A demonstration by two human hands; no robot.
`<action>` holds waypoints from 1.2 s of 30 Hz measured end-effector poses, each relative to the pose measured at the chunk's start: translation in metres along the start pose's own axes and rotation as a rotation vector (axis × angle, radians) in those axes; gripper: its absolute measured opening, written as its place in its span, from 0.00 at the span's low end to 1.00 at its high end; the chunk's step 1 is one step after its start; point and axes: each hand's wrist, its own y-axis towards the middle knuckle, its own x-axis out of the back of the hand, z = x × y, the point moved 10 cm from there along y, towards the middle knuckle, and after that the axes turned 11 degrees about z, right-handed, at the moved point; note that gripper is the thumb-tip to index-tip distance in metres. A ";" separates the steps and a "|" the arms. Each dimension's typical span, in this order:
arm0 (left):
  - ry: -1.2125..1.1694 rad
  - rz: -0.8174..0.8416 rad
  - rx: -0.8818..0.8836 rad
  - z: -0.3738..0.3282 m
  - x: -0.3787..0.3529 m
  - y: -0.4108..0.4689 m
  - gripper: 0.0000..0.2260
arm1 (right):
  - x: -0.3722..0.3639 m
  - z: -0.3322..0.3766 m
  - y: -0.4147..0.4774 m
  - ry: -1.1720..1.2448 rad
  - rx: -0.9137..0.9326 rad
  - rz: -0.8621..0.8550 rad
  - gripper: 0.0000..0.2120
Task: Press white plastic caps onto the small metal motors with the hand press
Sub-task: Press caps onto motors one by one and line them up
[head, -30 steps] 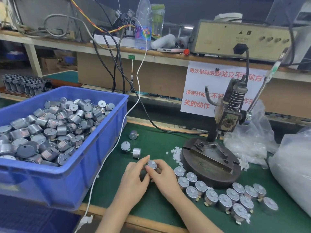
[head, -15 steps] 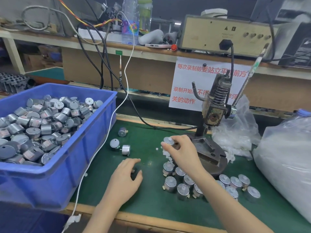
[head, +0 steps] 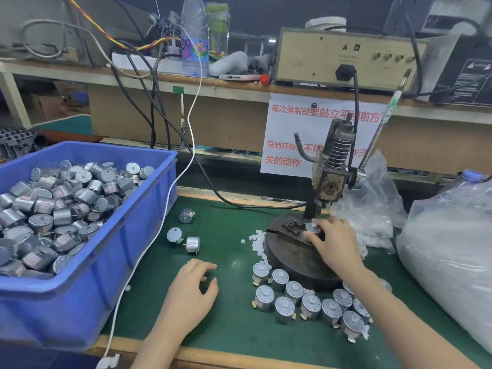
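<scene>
Head view: right hand (head: 334, 243) is pinching a motor (head: 312, 228) between thumb and fingertips, seating it on the fixture atop the hand press (head: 330, 179) base, directly under the ram. The motor is sitting at the fingertips, upright, forward of the palm. Left hand (head: 191, 288) is resting on the green worktop (head: 234, 328) near its front edge, fingers loosely curled, holding nothing. Loose white caps (head: 257, 239) are lying against the base's left side. Capped motors (head: 310, 306) are standing clustered just in front of the base. Blue bin (head: 80, 288) of motors is occupying the worktop's left edge; a plastic bag (head: 452, 249) is sitting at the right edge.
</scene>
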 end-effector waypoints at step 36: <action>-0.342 -0.098 0.149 0.030 0.013 0.005 0.09 | 0.162 -0.027 -0.019 1.393 0.137 -0.665 0.08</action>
